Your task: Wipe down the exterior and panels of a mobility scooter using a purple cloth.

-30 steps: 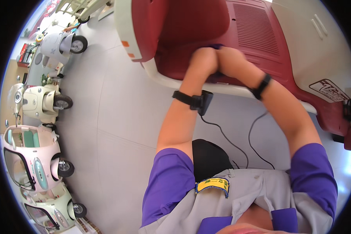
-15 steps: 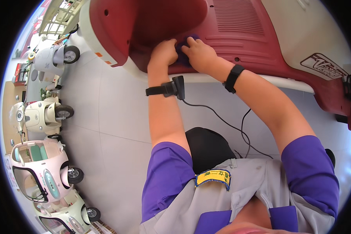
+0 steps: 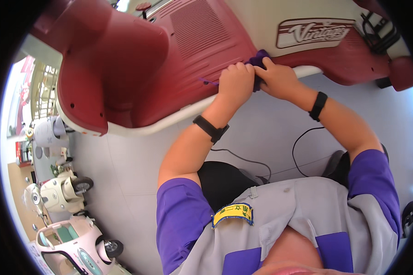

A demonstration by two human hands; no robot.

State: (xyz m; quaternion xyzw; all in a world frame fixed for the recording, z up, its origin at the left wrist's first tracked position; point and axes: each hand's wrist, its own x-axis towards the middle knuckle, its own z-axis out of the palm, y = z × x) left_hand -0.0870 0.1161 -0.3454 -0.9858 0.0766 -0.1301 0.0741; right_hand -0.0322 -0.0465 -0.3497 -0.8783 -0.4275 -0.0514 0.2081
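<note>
A dark purple cloth [image 3: 258, 58] is bunched between my two hands at the outer edge of a red footboard [image 3: 188, 68]. My left hand [image 3: 237, 82] is closed, its fingers curled against the cloth; a thin purple strand sticks out beside it over the footboard. Close by on the right, my right hand [image 3: 279, 79] grips the cloth with the thumb raised at its upper end. The footboard belongs to a red and cream vehicle and has raised ribs and a grooved panel. A cream side strip [image 3: 170, 120] runs under its near edge.
The vehicle's cream body panel [image 3: 270, 27] rises beyond my right hand, and its curved red front part [image 3: 78, 59] stands at left. Black cables [image 3: 248, 160] hang from my wrist straps over the grey floor [image 3: 133, 183]. Several small scooters [image 3: 62, 195] line the far left.
Both hands have moved right along the footboard with the cloth, from beside the red front part to the corner near the cream body panel. My view has shifted right too.
</note>
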